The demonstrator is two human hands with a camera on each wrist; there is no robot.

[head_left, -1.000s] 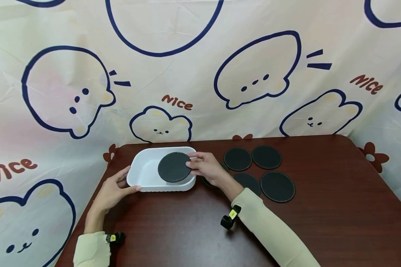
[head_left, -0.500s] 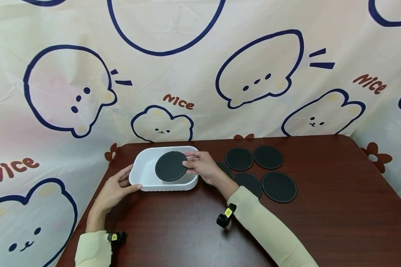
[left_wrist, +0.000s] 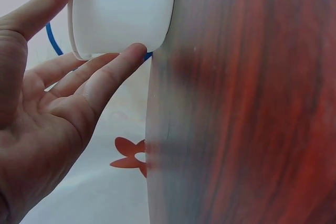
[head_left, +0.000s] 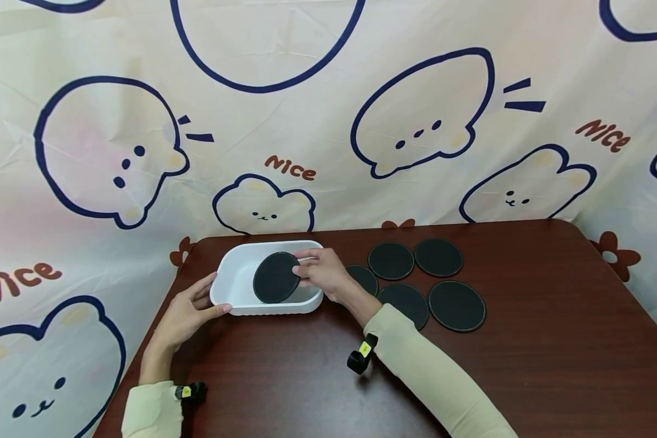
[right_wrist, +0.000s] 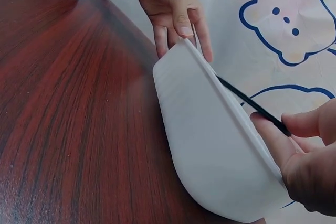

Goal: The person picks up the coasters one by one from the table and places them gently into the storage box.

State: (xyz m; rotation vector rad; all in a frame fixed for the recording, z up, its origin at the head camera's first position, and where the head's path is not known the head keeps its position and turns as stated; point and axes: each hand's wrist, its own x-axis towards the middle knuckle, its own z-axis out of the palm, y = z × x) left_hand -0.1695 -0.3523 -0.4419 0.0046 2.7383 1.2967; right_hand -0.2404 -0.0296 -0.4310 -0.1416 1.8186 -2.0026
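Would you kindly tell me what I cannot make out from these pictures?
- Head view: part of the white tray's floor, hidden behind the held black disc.
- Head view: part of the leftmost resting disc, covered by the right hand and wrist.
- Left wrist view: the rest of the white tray, cut off by the top edge.
- Right wrist view: the tray's inside, hidden by its own wall.

6 blk discs [head_left: 457,306] — 1 wht tray [head_left: 233,281], 2 hands [head_left: 183,313], 2 cams [head_left: 358,361] — 1 tbl [head_left: 285,371].
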